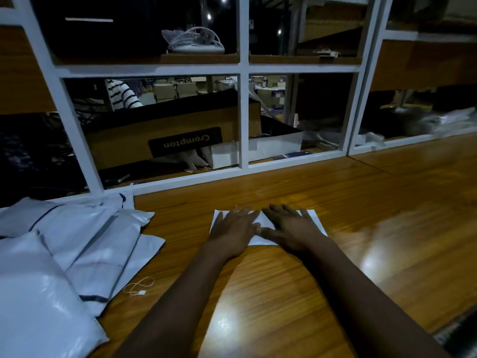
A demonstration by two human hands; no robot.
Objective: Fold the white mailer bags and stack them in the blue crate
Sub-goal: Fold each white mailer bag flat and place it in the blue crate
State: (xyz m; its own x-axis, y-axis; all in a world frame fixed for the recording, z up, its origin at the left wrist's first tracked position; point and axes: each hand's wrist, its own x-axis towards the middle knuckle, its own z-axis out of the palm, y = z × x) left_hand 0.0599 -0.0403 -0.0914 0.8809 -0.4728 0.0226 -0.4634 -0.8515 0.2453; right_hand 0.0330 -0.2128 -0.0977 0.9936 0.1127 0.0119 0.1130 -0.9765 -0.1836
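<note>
A folded white mailer bag (315,221) lies flat on the wooden table (284,275), in the middle of the view. My left hand (236,228) presses on its left half with straight, spread fingers. My right hand (290,227) lies flat on its right half, thumb pointing toward the left hand. A loose pile of unfolded white mailer bags (85,244) with dark strips covers the table's left side. No blue crate is in view.
A white-framed shelf unit (244,120) stands along the table's far edge, holding a brown "Crompton" carton (165,135) and small white boxes. A thin string with a small tag (138,286) lies beside the bag pile. A person in a striped top is behind the shelf.
</note>
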